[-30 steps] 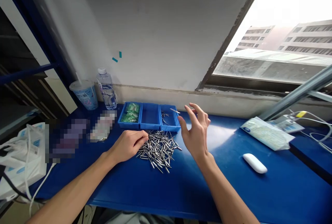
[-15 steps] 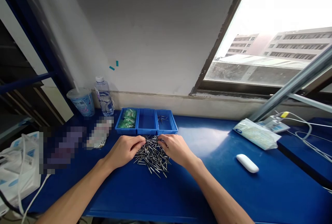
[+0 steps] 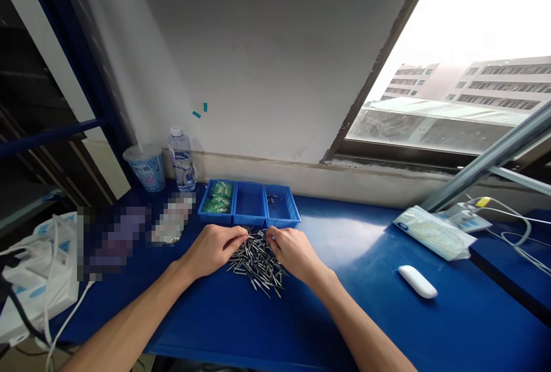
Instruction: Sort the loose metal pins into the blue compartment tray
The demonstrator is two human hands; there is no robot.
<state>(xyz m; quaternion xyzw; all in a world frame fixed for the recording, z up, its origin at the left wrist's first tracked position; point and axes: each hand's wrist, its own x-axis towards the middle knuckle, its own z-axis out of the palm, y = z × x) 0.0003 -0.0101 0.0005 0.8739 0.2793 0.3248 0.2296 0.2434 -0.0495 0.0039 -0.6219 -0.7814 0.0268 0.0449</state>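
The left hand (image 3: 214,248) and right hand (image 3: 296,250) met over slim metal pins (image 3: 259,266). Three blue plastic bins (image 3: 249,204) stood behind.

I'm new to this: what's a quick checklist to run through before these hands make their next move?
1. Left hand at the pile of metal pins: ok, by its left side.
2. Right hand at the pile: ok, by its upper right.
3. Pin held in either hand's fingers: cannot tell, too small.
4. All pins in one place: not ok, a few lie in the right blue bin.
5. Green packets inside the left blue bin: ok.
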